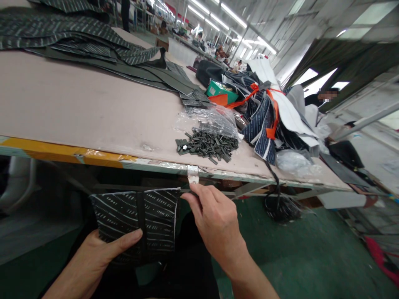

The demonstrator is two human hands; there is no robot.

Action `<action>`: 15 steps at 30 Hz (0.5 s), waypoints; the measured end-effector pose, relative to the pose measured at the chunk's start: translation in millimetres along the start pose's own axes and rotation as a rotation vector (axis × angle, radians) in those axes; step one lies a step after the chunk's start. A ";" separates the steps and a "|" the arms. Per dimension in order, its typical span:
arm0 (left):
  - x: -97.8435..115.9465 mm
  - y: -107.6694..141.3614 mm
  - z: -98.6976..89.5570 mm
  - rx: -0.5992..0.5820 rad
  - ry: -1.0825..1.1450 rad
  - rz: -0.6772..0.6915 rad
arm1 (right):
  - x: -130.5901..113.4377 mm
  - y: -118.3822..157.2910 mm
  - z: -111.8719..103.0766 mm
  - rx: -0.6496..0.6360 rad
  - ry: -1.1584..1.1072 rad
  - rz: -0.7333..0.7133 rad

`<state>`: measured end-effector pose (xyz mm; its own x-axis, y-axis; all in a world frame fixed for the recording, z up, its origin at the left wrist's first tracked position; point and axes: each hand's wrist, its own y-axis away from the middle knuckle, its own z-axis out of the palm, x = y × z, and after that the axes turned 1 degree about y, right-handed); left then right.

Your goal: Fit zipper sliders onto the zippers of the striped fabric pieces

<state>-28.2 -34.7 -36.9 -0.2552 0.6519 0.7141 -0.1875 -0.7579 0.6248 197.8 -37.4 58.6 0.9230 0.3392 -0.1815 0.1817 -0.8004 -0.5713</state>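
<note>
Left hand (101,253) clamped on black fabric panel (159,218): roughly rectangular, dark vertical strip, pale slanting lines. Panel over lap, below table (77,99). Right hand (218,222) at its upper right corner; can't tell if gripping. Panel lettering mostly illegible.

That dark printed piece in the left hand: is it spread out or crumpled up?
Spread out. The dark printed piece shows a broad face, with its top and right edges visible. Whether it's doubled underneath, I cannot tell.
</note>
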 end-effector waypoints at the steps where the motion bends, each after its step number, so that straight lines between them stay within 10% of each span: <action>1: -0.3 -0.5 -0.7 -0.003 -0.009 -0.008 | -0.8 1.2 -1.3 -0.008 -0.005 -0.006; 15: -11.4 -6.6 -6.6 -0.024 -0.049 -0.013 | 16.6 -5.6 -1.4 0.008 -0.079 -0.023</action>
<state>-30.3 -37.3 -51.3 -0.2062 0.6620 0.7206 -0.2138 -0.7491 0.6270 212.6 -27.9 59.9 0.8890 0.3956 -0.2308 0.1996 -0.7883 -0.5820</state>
